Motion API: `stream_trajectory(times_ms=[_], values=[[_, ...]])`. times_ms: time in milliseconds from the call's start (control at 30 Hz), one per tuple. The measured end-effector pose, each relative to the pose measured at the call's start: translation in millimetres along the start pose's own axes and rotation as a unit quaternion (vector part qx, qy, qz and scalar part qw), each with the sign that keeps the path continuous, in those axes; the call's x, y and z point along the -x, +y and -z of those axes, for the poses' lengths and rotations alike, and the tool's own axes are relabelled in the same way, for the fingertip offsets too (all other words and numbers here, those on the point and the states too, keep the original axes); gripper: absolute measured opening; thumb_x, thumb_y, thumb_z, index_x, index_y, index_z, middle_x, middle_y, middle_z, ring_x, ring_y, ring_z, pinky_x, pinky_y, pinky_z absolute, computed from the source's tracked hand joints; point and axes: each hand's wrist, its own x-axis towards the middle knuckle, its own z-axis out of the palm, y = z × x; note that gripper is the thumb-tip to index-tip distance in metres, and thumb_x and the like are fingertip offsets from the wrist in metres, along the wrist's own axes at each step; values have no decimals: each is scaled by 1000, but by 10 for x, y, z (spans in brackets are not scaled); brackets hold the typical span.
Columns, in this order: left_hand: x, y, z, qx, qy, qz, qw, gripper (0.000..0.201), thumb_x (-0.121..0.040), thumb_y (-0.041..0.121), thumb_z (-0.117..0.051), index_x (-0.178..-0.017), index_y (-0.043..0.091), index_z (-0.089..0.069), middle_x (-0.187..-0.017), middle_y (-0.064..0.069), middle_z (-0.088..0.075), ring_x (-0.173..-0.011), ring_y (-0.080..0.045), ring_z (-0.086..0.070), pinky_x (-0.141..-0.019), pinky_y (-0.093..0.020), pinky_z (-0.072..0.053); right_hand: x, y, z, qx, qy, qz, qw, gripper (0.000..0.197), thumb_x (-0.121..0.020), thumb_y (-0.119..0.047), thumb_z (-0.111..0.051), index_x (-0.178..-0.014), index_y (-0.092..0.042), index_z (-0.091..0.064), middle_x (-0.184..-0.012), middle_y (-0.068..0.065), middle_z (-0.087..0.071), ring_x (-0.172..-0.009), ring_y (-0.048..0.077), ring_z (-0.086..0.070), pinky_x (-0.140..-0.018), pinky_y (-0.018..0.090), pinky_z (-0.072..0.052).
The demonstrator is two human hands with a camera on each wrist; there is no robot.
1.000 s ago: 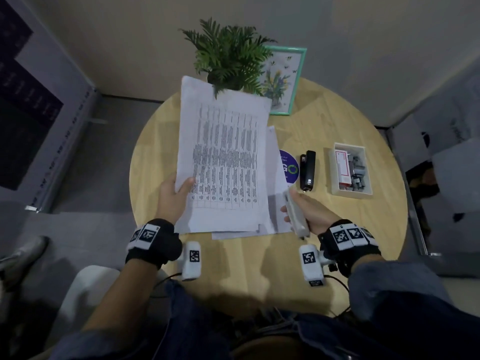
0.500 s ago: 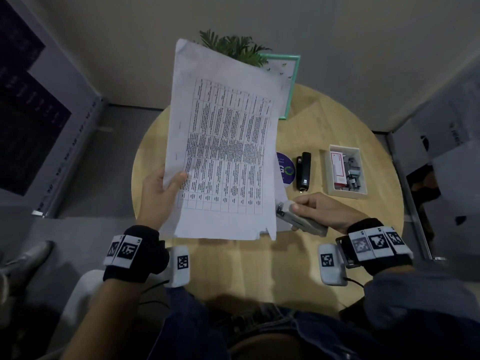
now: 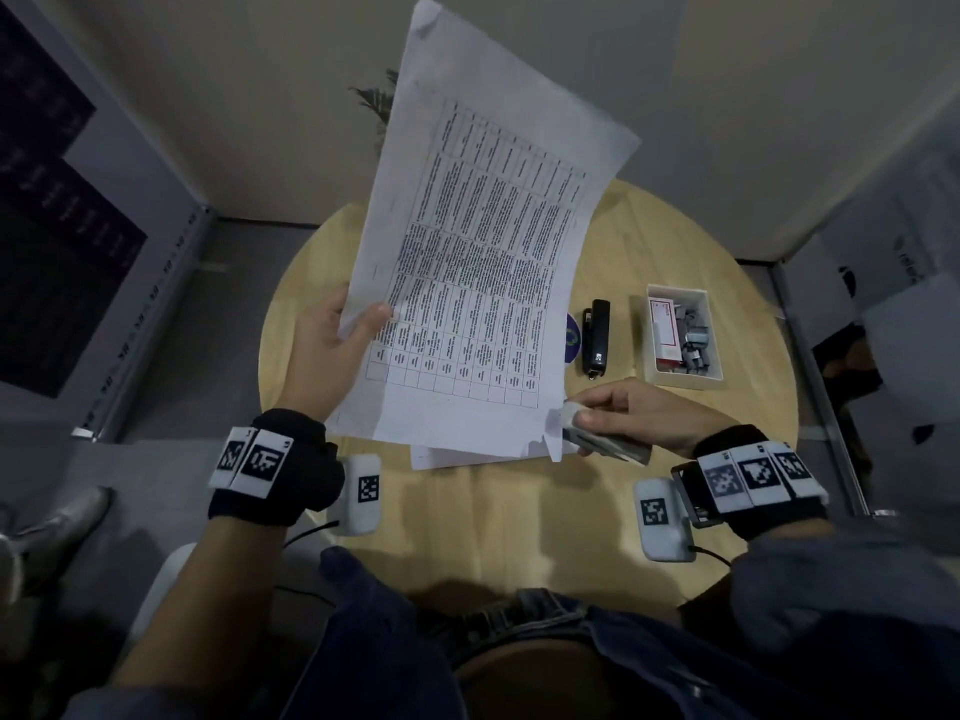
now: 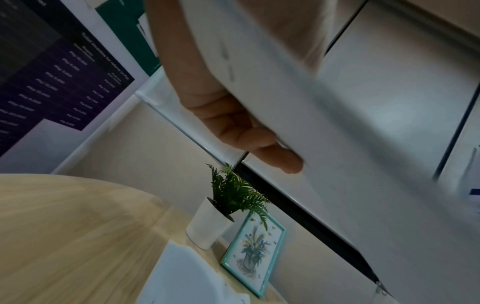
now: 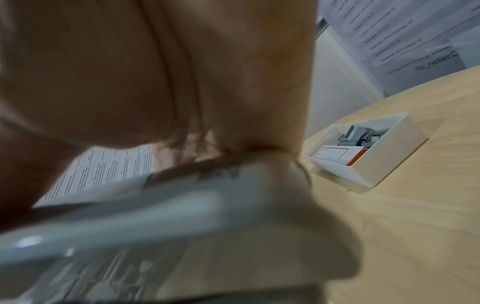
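Note:
My left hand (image 3: 345, 332) holds a stack of printed paper sheets (image 3: 478, 262) by the left edge, thumb on top, lifted and tilted above the round wooden table (image 3: 519, 511). In the left wrist view the fingers (image 4: 259, 142) curl under the sheets (image 4: 337, 102). My right hand (image 3: 618, 413) grips a grey-white stapler (image 3: 602, 439), whose nose is at the stack's lower right corner. The right wrist view shows the stapler (image 5: 155, 209) blurred and close, with the paper corner (image 5: 103, 174) at its mouth. More sheets (image 3: 467, 454) lie on the table beneath.
A black stapler (image 3: 596, 337) lies right of the papers, beside a purple round sticker (image 3: 571, 337). A white tray (image 3: 717, 374) with staples and a red box sits further right. A potted plant (image 4: 221, 218) and framed flower picture (image 4: 254, 255) stand at the back.
The left hand has raised the paper stack higher and tilted it to the right. The right hand has turned the stapler sideways and brought it to the stack's lower right corner.

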Motion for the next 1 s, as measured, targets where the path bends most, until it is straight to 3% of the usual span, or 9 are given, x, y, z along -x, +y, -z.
stream_trajectory(times_ms=[100,200,300,367,500,667,767,900,1000], values=[[-51,60,-10,-2,-12,-10,1000,24,-92,11,-55,-102,31,-63,-89,32,-70,-91,5,-67,-77,-12,-52,-20,-34,-6,7,-12,-3,1000,66,-54,-65,-76,-100,-19,-71,-94,3,-74,-83,18,-69,-78,19,-54],[-97,88,-22,-1,-24,-12,1000,21,-92,12,-56,-109,22,-63,-89,28,-72,-91,4,-67,-76,-13,-52,-38,-44,-10,12,-14,-8,1000,56,-60,-59,-75,-94,-14,-72,-90,5,-73,-82,15,-69,-75,16,-53],[-147,116,-40,-2,-42,-12,999,24,-92,13,-57,-115,13,-63,-91,19,-71,-89,5,-67,-75,-11,-51,-38,-51,-5,20,-4,-25,999,25,-79,-35,-71,-87,-12,-71,-82,1,-74,-77,12,-68,-68,14,-51],[-177,127,-56,-3,-54,-17,998,25,-92,13,-57,-116,10,-62,-89,19,-72,-87,6,-67,-72,-9,-50,-31,-59,-8,18,-3,-32,999,9,-83,-21,-66,-83,-14,-70,-76,-2,-74,-73,11,-68,-66,13,-49],[-214,124,-77,-3,-58,-18,998,26,-92,11,-56,-116,6,-62,-88,20,-72,-85,7,-67,-72,-9,-50,-34,-75,-16,16,-3,-31,999,19,-76,-26,-65,-86,-11,-70,-77,-1,-74,-71,11,-68,-66,14,-51],[-227,88,-79,2,-55,-17,998,26,-91,11,-57,-116,6,-62,-89,21,-73,-90,1,-68,-75,-14,-53,-38,-40,-22,1,9,-31,999,7,-84,-15,-64,-87,-11,-69,-77,-3,-74,-70,9,-69,-67,14,-52],[-231,89,-84,-1,-58,-21,998,26,-92,10,-56,-117,6,-62,-89,29,-72,-90,3,-68,-74,-12,-52,-67,-30,-43,18,42,-17,999,29,-78,-24,-66,-93,1,-67,-87,11,-71,-74,12,-67,-71,15,-53],[-268,89,-75,4,-57,-13,998,26,-92,10,-56,-117,10,-61,-91,29,-71,-91,3,-68,-75,-12,-52,-125,51,-109,8,76,0,997,33,-81,-19,-67,-105,4,-65,-104,23,-68,-85,19,-64,-77,22,-54],[-310,91,-70,5,-58,-11,998,23,-92,9,-56,-112,16,-62,-91,29,-71,-92,3,-68,-76,-13,-53,-157,77,-171,9,79,14,997,33,-83,-13,-66,-114,-1,-64,-113,14,-68,-97,14,-64,-87,23,-52]])
